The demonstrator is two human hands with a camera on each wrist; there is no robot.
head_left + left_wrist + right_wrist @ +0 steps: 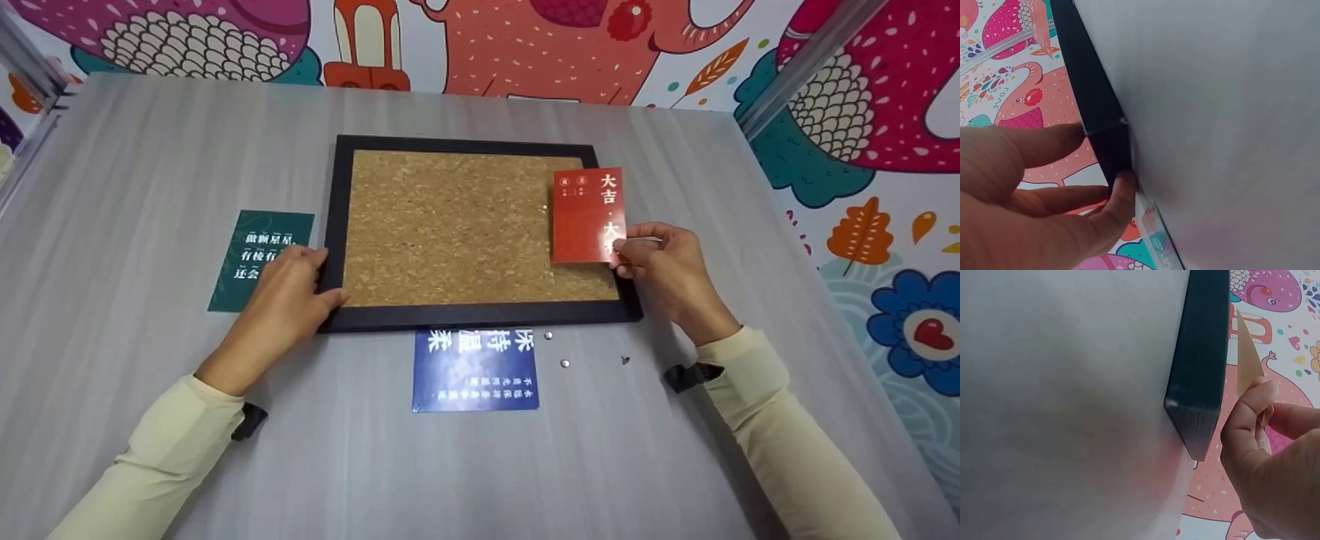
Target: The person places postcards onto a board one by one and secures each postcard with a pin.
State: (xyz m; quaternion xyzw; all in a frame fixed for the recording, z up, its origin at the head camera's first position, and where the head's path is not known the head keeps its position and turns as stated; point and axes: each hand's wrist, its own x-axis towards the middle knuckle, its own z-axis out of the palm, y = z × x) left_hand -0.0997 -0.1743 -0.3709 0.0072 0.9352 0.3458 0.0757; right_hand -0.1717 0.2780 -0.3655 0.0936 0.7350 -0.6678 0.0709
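Observation:
A cork board (480, 225) in a black frame lies on the table. My left hand (281, 307) grips its near left corner; in the left wrist view the thumb and fingers of that hand (1044, 208) sit around the black frame (1092, 84). My right hand (671, 274) pinches a red card (581, 217) by its lower right corner, above the board's right side. In the right wrist view the card (1248, 360) appears nearly edge-on beside the frame (1199, 349). A small shiny pin (544, 208) shows on the cork by the card.
A green card (255, 232) lies left of the board, partly under my left hand. A blue card (475, 379) lies upside down at the near edge of the frame. Small metal pins (565, 363) are scattered to its right. A patterned wall (555, 52) stands behind the table.

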